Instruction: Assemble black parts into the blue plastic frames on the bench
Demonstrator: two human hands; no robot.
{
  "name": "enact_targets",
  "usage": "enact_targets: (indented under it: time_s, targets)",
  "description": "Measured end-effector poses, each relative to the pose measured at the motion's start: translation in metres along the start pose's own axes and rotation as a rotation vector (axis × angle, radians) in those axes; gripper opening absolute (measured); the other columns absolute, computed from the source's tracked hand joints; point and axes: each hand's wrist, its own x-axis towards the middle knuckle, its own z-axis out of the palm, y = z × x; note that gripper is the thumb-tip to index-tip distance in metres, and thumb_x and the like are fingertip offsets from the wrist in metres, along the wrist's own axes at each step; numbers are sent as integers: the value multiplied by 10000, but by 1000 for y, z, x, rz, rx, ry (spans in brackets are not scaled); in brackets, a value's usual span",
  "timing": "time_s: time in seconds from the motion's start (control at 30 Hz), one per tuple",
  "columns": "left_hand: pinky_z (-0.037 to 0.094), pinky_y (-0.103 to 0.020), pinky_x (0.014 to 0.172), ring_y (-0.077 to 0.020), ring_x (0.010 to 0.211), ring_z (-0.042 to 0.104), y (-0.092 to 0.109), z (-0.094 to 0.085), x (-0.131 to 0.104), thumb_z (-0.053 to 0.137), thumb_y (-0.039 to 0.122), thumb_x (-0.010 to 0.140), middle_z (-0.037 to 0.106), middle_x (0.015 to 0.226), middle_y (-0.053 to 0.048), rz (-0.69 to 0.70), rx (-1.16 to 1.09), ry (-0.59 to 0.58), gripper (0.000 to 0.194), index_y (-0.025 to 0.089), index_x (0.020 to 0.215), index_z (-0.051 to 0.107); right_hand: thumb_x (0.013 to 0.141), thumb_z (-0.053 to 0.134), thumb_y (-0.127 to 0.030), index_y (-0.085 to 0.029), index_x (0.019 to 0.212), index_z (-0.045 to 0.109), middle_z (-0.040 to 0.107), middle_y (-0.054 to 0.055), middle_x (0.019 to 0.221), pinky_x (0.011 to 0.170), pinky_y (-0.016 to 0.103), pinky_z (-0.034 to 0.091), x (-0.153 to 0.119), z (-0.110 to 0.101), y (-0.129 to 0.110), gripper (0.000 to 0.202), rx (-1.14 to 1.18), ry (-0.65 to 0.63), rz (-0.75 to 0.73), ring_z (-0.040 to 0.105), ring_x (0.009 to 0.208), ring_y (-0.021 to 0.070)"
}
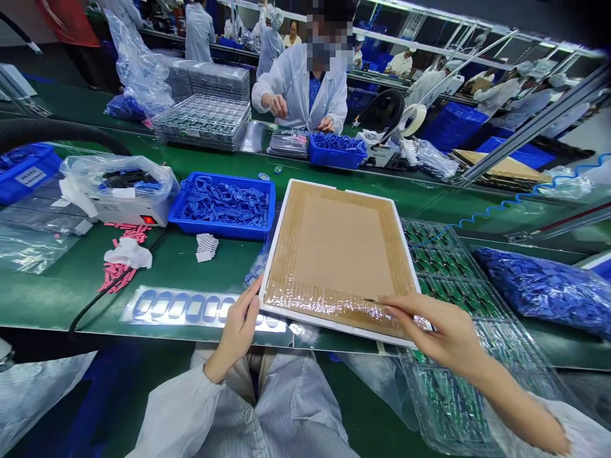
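A flat cardboard board (334, 254) with a white edge, taped over with clear film, lies tilted on the green table in front of me. My left hand (237, 331) grips its near left corner. My right hand (436, 331) rests on its near right edge, fingers pinching the shiny film there. A clear strip (191, 308) of blue oval parts lies just left of my left hand. Clear plastic trays (453, 280) of small green parts lie under and to the right of the board.
A blue bin (222, 205) of blue parts stands behind the strip, beside a white device (126, 203) under a plastic bag. Pink scraps (119, 270) lie at left. A bag of blue parts (548, 289) sits at right. A person in a white coat (305, 86) works across the table.
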Motion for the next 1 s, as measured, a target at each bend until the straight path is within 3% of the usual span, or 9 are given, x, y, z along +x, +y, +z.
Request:
enact_targets:
  time_s: [0.13, 0.3, 0.43, 0.57, 0.7, 1.0]
  targets:
    - [306, -408, 1088, -210, 1270, 419, 1, 0, -1, 368, 318, 920, 485, 1361, -54, 3, -41, -6, 421, 200, 1315, 457, 864, 512, -162, -193, 998, 629, 713, 45, 878, 626, 244, 547, 36, 39, -25, 180, 177, -40, 1, 678, 738, 159]
    - [307, -402, 1084, -214, 1271, 417, 3, -2, -2, 356, 311, 926, 490, 1357, -72, -21, -62, -32, 420, 189, 1314, 458, 843, 522, -201, -163, 874, 659, 716, 40, 809, 580, 210, 531, 71, 91, -55, 146, 331, -10, 143, 671, 674, 144]
    - [325, -385, 1073, -208, 1272, 416, 2, -2, -3, 349, 302, 931, 464, 1379, -72, -25, -114, -45, 440, 209, 1359, 384, 820, 543, -259, -162, 790, 678, 703, 24, 693, 494, 206, 493, 83, 118, -63, 169, 305, 26, 301, 625, 529, 124]
    - [352, -386, 1055, -206, 1286, 398, 0, -3, -4, 360, 285, 932, 444, 1393, -78, -51, -205, -65, 484, 234, 1404, 265, 800, 547, -281, -168, 748, 683, 680, 6, 615, 441, 200, 461, 86, 132, -69, 185, 246, 33, 394, 564, 435, 105]
    - [349, -401, 1065, -210, 1283, 403, -2, -4, -6, 349, 267, 935, 447, 1389, -86, -33, -225, -67, 461, 231, 1389, 281, 808, 535, -286, -166, 749, 681, 654, -7, 561, 416, 193, 441, 86, 139, -79, 198, 169, 81, 408, 536, 400, 96]
    - [311, -417, 1099, -213, 1300, 373, -8, -4, -9, 338, 245, 935, 398, 1421, -81, 1, -227, -79, 457, 221, 1388, 284, 827, 522, -290, -170, 774, 664, 682, 10, 645, 467, 204, 472, 83, 148, -86, 193, 73, 123, 401, 608, 497, 124]
